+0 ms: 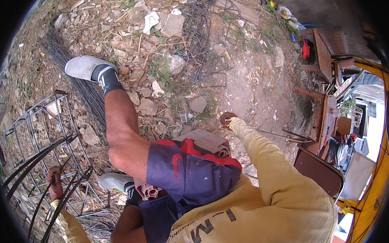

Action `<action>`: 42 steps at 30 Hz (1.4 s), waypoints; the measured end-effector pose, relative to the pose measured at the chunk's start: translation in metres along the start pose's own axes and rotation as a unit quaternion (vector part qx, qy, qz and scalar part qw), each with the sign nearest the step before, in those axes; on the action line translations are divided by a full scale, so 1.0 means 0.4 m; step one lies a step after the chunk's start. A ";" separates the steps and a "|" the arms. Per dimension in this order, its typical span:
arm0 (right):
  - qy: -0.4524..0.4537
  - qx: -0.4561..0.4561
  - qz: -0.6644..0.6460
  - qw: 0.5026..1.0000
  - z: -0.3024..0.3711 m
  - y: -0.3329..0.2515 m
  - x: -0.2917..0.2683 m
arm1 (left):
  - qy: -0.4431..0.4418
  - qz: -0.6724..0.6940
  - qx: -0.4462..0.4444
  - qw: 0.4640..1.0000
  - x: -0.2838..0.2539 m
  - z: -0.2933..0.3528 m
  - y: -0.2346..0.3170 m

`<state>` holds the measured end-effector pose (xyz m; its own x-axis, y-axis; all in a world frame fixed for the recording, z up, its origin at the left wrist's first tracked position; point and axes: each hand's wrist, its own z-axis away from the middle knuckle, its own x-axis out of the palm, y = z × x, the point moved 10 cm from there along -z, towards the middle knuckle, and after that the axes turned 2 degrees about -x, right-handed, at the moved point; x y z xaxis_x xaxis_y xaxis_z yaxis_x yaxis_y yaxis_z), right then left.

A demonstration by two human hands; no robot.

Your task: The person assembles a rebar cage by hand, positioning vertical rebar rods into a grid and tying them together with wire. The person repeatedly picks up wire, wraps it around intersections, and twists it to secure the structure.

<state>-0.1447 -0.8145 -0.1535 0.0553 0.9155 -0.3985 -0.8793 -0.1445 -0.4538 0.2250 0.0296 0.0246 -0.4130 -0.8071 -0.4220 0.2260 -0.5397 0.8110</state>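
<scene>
My left hand [55, 183] is at the lower left, its fingers curled round a thin dark steel bar among the bars of a rebar cage [60, 139]. Several dark bars [62, 209] curve past that hand toward the lower edge. Out over the dirt at the middle right is my right hand [227, 119], closed with the fingers bent in. Whatever it may hold is too small to make out. Under my legs are reddish hollow clay bricks [150, 191], partly hidden by my shorts.
A bundle of thin steel rods [75, 78] lies under my outstretched foot. Tangled dark wire or stirrups [198, 40] and broken stones [172, 24] cover the rubble. To the right stand a brown metal-framed chair [319, 170], stacked wooden boards [323, 55] and a yellow post [374, 179].
</scene>
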 end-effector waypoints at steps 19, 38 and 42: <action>-0.041 0.219 -0.098 0.970 0.227 0.168 -0.067 | 0.094 0.044 -0.009 0.995 -0.060 0.125 0.368; -0.187 -0.378 0.066 0.905 0.334 -0.945 0.269 | 0.157 0.291 0.150 0.932 -0.164 0.335 0.567; -0.237 -0.421 0.123 0.867 0.361 -1.105 0.349 | 0.235 0.289 0.155 0.915 -0.182 0.368 0.561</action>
<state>0.1835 -0.5687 0.1066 -0.4603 0.8412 -0.2837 -0.1693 -0.3969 -0.9021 0.1760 0.0026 0.2968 0.1387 -0.9893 0.0449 -0.0044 0.0447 0.9990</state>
